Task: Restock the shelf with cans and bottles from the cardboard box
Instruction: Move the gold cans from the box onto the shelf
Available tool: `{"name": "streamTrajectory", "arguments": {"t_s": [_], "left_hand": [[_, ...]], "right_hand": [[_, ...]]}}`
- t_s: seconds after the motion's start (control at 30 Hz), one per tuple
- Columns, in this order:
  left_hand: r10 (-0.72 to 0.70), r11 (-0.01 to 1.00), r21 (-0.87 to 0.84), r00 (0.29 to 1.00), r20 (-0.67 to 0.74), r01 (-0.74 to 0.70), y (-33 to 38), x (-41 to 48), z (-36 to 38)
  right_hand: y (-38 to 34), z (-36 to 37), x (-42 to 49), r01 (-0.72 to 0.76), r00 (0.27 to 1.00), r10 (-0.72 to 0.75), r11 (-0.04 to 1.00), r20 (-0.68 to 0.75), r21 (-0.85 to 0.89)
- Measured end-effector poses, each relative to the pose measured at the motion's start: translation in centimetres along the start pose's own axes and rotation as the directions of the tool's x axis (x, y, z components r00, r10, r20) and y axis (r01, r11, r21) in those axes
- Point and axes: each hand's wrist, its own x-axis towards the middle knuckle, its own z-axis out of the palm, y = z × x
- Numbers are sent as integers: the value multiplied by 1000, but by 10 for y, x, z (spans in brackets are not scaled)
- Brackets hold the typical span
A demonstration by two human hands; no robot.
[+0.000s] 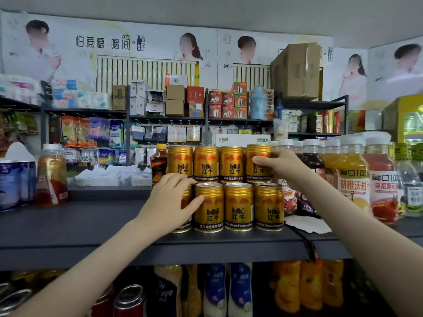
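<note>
Gold cans (238, 207) two tiers on grey shelf (80, 225) | my left hand (169, 202) wraps near-left bottom can (183, 226) | my right hand (283, 168) grips top-right can (257, 156)

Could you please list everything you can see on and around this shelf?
cans: eight visible, gold, stacked in two tiers mid-shelf
dark bottle: one, yellow cap, left of the upper cans
juice bottles: several, orange and red, white caps, right
tea bottle: one, amber, left
blue cans: at least two, far left
shelf: one, dark grey
cardboard boxes: brown, top of rear rack
left hand: grips lower-left can
right hand: grips upper-right can
</note>
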Motion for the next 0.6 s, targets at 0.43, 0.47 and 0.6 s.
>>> {"name": "streamTrajectory", "arguments": {"t_s": [0.43, 0.47, 0.6], "left_hand": [[129, 990, 58, 991, -20, -128, -21, -10, 12], [138, 989, 56, 990, -26, -137, -22, -10, 13], [173, 984, 37, 984, -33, -172, -25, -9, 11]], "right_hand": [[11, 7, 5, 26, 999, -12, 955, 51, -294], [10, 7, 4, 42, 998, -26, 948, 56, -316], [6, 8, 6, 60, 998, -44, 892, 46, -449]]}}
